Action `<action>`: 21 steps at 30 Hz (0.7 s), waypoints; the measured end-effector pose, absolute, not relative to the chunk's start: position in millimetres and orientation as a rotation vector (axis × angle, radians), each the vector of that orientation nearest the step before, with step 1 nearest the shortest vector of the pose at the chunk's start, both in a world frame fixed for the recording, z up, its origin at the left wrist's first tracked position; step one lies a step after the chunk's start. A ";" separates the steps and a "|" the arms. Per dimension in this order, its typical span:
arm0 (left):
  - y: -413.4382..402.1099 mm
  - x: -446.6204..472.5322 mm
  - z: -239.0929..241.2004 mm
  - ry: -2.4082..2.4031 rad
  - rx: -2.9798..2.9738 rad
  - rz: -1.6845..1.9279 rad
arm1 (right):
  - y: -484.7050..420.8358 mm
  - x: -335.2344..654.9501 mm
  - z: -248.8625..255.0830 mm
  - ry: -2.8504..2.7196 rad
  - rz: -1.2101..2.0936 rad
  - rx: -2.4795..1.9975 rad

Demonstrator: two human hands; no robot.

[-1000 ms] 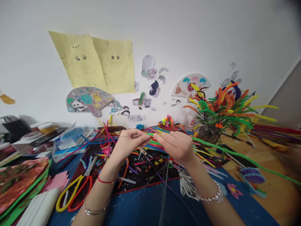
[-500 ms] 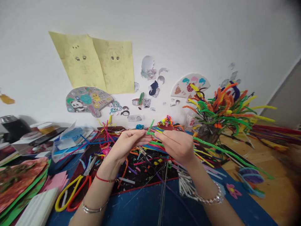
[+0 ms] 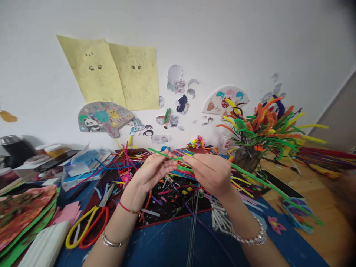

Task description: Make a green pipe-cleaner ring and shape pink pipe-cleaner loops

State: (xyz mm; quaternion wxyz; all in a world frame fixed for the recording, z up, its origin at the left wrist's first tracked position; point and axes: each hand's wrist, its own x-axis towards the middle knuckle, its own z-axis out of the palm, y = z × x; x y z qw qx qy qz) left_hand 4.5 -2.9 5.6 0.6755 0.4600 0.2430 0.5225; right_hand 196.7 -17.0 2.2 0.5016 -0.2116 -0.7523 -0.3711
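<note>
A bright green pipe cleaner (image 3: 268, 182) stretches between my hands, its middle twisted and its long tail trailing out to the right over the table. My right hand (image 3: 211, 171) is closed in a pinch on the twisted part. On the other side, my left hand (image 3: 154, 168) holds the short end between thumb and fingers, the lower fingers loosely curled. That short end points left, past the left thumb. Below the hands lies a dark mat (image 3: 178, 211) strewn with coloured pipe cleaners and scraps.
Scissors with yellow and red handles (image 3: 91, 226) lie left of the mat. A vase of pipe-cleaner stems (image 3: 249, 157) stands at the right. A bundle of white sticks (image 3: 221, 218) and a pink flower (image 3: 276, 225) lie near my right forearm. A wall (image 3: 178, 33) rises behind.
The pipe cleaner's short end, which stood up toward the upper right, now lies over to the left. My left fingers have spread a little; my right hand stays almost in place.
</note>
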 end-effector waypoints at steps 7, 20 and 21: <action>-1.6 0.5 4.6 0.648 1.164 1.071 | -19.4 199.7 5.5 -1.823 -0.925 -0.492; -15.6 -2.4 18.3 0.882 1.536 1.135 | -19.8 197.8 5.4 -1.867 -0.969 -0.491; -15.5 -1.7 17.8 0.874 1.539 1.141 | -19.5 197.6 4.9 -1.864 -0.965 -0.488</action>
